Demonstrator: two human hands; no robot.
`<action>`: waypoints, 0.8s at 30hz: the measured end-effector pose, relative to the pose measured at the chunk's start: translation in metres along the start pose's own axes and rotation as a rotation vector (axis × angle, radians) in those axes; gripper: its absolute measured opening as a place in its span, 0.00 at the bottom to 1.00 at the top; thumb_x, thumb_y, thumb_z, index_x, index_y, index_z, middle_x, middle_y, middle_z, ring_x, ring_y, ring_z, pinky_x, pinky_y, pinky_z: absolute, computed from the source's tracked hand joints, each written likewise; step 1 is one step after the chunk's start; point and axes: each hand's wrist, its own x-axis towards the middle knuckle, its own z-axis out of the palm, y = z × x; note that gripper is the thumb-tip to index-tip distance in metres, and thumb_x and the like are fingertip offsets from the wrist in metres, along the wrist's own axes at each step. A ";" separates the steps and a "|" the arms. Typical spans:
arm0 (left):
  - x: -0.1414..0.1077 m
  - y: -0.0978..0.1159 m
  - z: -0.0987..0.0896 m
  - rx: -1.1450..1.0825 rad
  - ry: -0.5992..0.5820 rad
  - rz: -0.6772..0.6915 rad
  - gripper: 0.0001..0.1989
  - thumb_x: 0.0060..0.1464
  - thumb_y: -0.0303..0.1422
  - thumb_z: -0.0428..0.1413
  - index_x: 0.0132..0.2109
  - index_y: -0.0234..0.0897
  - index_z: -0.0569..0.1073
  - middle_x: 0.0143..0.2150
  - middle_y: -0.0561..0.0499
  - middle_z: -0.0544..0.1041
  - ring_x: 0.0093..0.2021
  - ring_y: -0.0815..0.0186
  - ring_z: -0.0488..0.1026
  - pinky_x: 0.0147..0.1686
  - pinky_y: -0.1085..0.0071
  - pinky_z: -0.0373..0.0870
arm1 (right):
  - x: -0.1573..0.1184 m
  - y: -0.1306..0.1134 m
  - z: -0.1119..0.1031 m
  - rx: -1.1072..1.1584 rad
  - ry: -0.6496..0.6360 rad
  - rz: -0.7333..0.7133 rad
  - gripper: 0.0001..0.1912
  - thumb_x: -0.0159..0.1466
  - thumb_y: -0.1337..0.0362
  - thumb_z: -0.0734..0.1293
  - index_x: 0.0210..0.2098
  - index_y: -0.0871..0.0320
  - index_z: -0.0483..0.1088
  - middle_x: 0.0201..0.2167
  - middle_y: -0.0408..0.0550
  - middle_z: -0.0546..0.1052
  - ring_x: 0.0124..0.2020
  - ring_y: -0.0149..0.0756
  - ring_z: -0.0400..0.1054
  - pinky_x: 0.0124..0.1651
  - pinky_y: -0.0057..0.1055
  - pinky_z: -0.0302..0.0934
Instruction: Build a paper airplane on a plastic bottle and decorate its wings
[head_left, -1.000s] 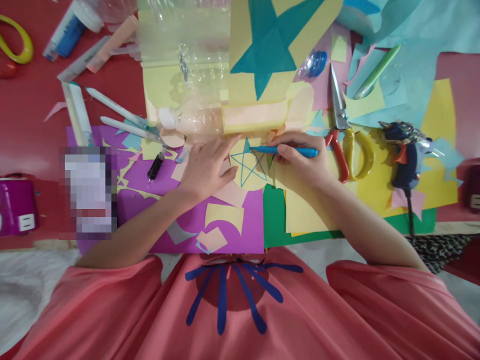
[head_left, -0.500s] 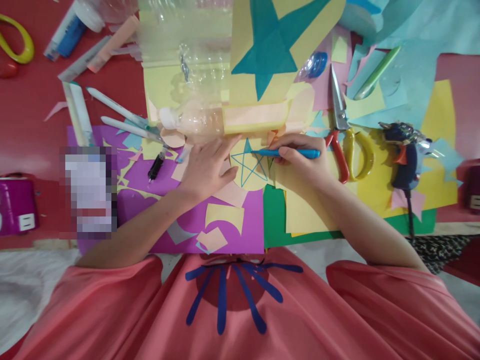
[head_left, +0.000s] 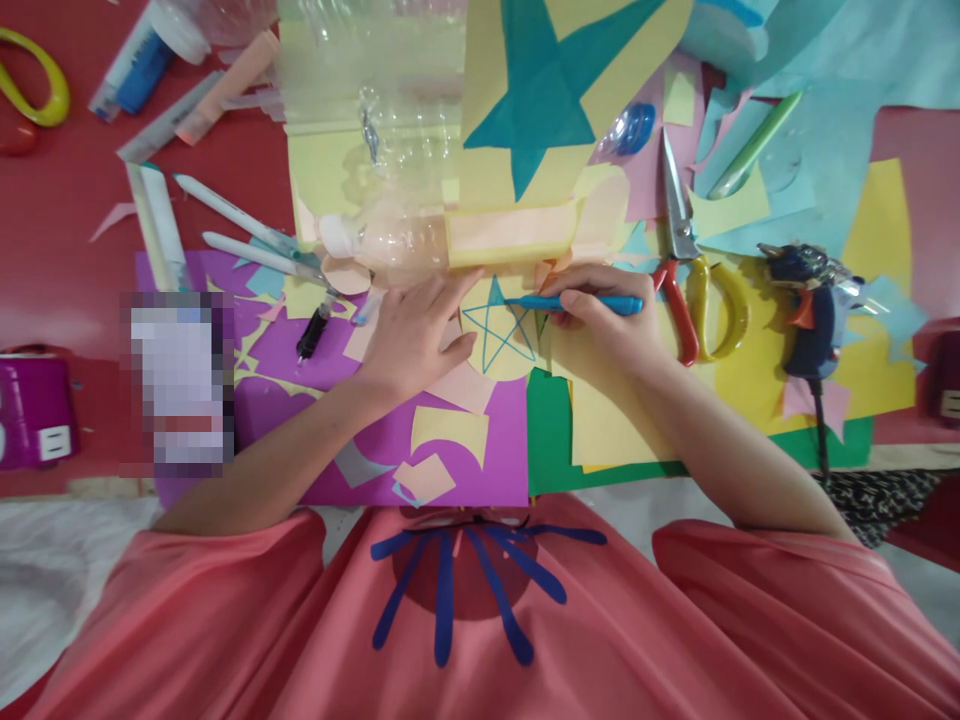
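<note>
A round piece of pale yellow paper (head_left: 512, 352) lies in front of me with a five-pointed star drawn in blue lines; the star's top point is coloured in. My right hand (head_left: 600, 310) is closed around a blue marker pen (head_left: 551, 303), whose tip is at the star's upper right, close to the top point. My left hand (head_left: 424, 335) lies flat with its fingers spread at the paper's left edge. Above both hands, a clear plastic bottle (head_left: 397, 238) lies on its side beside a pale paper strip (head_left: 514, 233).
Scissors (head_left: 681, 225) with red and yellow handles lie right of my right hand, and a glue gun (head_left: 817, 310) is farther right. A large teal star (head_left: 544, 90) on yellow paper is at the back. Pens (head_left: 240, 225), paper scraps and a blurred-out phone-like object (head_left: 184, 385) are on the left.
The marker pen and my right hand have shifted very slightly to the right. My left hand and the round paper have stayed in place.
</note>
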 end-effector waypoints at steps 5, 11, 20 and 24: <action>-0.001 0.001 0.000 -0.004 -0.001 -0.002 0.28 0.61 0.32 0.51 0.67 0.39 0.60 0.46 0.46 0.74 0.49 0.56 0.72 0.53 0.59 0.61 | 0.001 -0.002 0.001 0.046 -0.006 -0.012 0.07 0.56 0.70 0.65 0.27 0.56 0.76 0.24 0.42 0.75 0.21 0.25 0.66 0.23 0.25 0.65; -0.001 0.001 0.000 -0.006 -0.009 -0.006 0.28 0.61 0.33 0.51 0.67 0.39 0.60 0.47 0.45 0.75 0.49 0.55 0.72 0.53 0.58 0.61 | 0.001 -0.005 0.001 0.055 0.052 -0.009 0.08 0.54 0.70 0.65 0.24 0.56 0.75 0.26 0.41 0.77 0.20 0.24 0.65 0.23 0.25 0.65; -0.001 -0.001 0.002 -0.013 0.015 0.014 0.28 0.61 0.33 0.51 0.67 0.40 0.59 0.46 0.46 0.75 0.49 0.56 0.72 0.54 0.58 0.60 | -0.010 -0.007 0.007 0.041 -0.101 -0.019 0.09 0.60 0.57 0.71 0.32 0.56 0.78 0.29 0.43 0.79 0.25 0.27 0.71 0.29 0.26 0.68; -0.001 -0.001 0.002 -0.025 0.022 0.024 0.28 0.60 0.33 0.51 0.67 0.40 0.60 0.46 0.45 0.75 0.50 0.55 0.71 0.54 0.57 0.61 | -0.009 -0.007 0.006 0.007 -0.107 -0.004 0.11 0.59 0.55 0.71 0.32 0.55 0.79 0.28 0.43 0.79 0.25 0.27 0.71 0.27 0.26 0.65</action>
